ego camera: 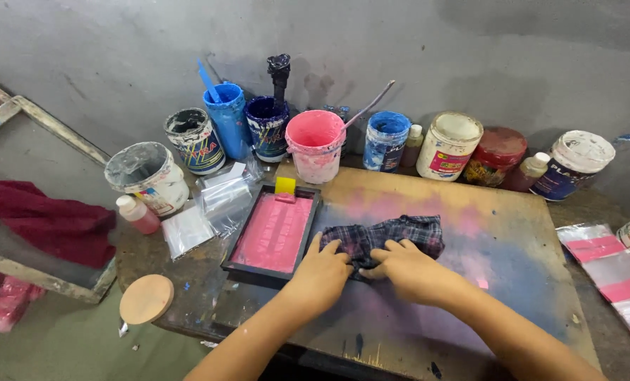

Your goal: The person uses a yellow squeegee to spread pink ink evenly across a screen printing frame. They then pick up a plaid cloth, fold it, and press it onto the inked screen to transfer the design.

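- The plaid cloth (389, 236) lies bunched on the stained board (512, 233), just right of the pink screen frame (272, 233).
- Left hand (320, 271) presses down on the cloth's left end, fingers spread and flat, not gripping; its thumb side sits just beside the frame's right edge.
- Right hand (408, 268) rests on the cloth's near edge, fingers loosely curled over the fabric, pinching or pressing it; a firm grip cannot be told.
- The cloth looks soft, light and limp: it should fold and drag under the palms without holding shape. It is best taken by a pinched edge or corner, or moved with flat palms.
- A yellow squeegee (285, 185) lies at the frame's far end; the mesh is coated pink.
- Beyond the frame stands a pink bucket (315, 144) with pink paint on it and a stick leaning out.
- Left of the bucket: a dark blue pot (267, 127) with a black-caked stirrer, a blue cup (226, 116) with a blue tool, a black-smeared tin (193, 140) and a grey-crusted tub (149, 176).
- Right of the bucket: a blue tin (385, 141), a lidded white jar (449, 144), a red-lidded jar (497, 154) and a lidded white tub (576, 164); their contents are hidden.
- Clear plastic bags (219, 201) lie left of the frame.
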